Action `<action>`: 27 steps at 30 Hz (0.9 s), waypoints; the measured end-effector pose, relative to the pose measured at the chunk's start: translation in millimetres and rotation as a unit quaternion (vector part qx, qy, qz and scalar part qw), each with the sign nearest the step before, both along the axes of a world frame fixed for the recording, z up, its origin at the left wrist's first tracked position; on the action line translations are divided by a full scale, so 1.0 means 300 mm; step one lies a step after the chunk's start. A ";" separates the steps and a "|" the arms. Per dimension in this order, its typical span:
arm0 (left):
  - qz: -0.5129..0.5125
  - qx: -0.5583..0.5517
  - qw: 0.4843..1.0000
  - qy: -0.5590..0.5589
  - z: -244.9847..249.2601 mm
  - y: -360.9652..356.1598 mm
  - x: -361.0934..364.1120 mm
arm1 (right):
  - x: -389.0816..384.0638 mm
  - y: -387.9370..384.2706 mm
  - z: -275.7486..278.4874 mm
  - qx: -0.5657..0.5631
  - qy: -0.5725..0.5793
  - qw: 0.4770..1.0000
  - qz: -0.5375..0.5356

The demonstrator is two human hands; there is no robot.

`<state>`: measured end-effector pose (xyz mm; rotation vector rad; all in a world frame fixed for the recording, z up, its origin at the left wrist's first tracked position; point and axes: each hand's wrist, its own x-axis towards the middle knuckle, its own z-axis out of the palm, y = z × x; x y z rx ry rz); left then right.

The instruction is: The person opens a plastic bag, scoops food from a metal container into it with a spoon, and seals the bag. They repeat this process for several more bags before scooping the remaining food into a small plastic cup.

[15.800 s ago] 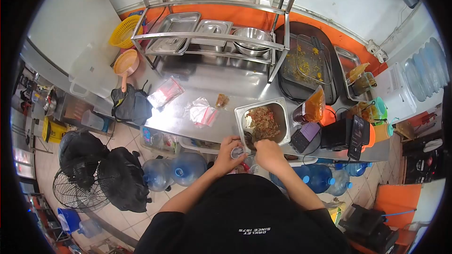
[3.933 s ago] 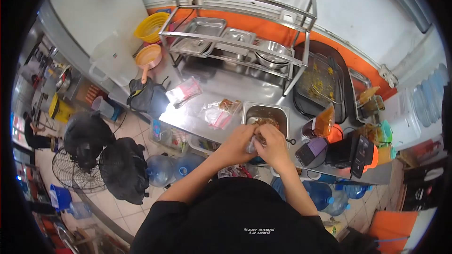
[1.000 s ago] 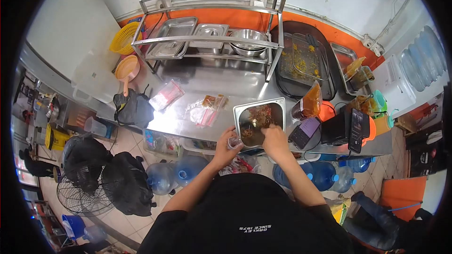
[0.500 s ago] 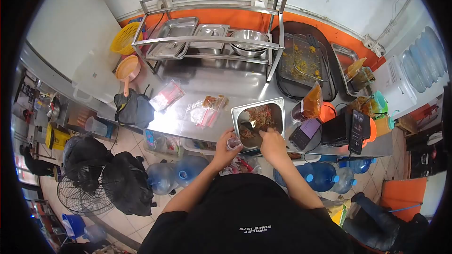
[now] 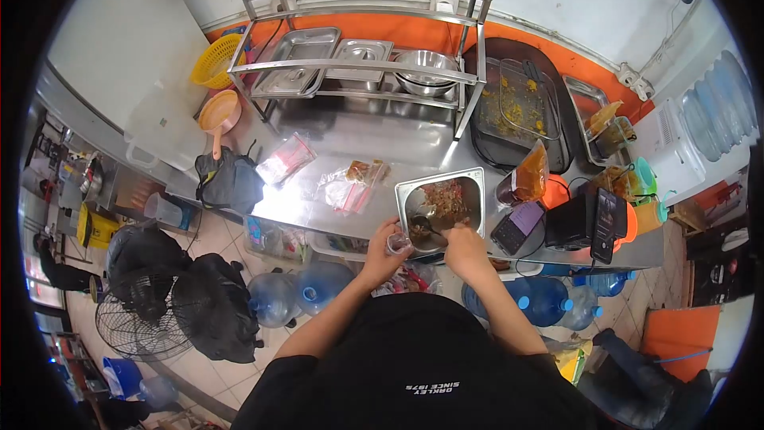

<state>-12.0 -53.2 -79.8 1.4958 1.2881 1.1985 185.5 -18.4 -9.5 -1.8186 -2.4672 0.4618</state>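
Observation:
My left hand [image 5: 383, 253] is closed around a small clear plastic cup [image 5: 398, 244] at the counter's front edge, beside the metal pan. My right hand [image 5: 465, 248] grips the handle of a spoon [image 5: 421, 224], whose dark bowl is down in the near left part of the pan. The deep square steel pan [image 5: 400, 192] holds a chunky reddish-brown food mixture [image 5: 444, 199], heaped toward its far side. What the cup contains is too small to make out.
Zip bags [image 5: 350, 191] lie left of the pan. A bag of orange sauce [image 5: 531, 173], a card terminal [image 5: 519, 224] and a propped phone [image 5: 607, 224] stand to the right. Behind are a steel rack [image 5: 358, 72] and a black griddle [image 5: 517, 103]. Water jugs [image 5: 545, 300] sit below.
The spoon's bowl has dropped lower in the pan, toward its near left. My right hand has shifted slightly, and the left still holds the cup near the rim. The whole view has shifted a little.

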 end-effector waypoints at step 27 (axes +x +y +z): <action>0.015 0.018 0.999 0.021 0.053 -0.019 0.049 | 0.003 -0.045 0.023 -0.015 0.038 0.999 -0.003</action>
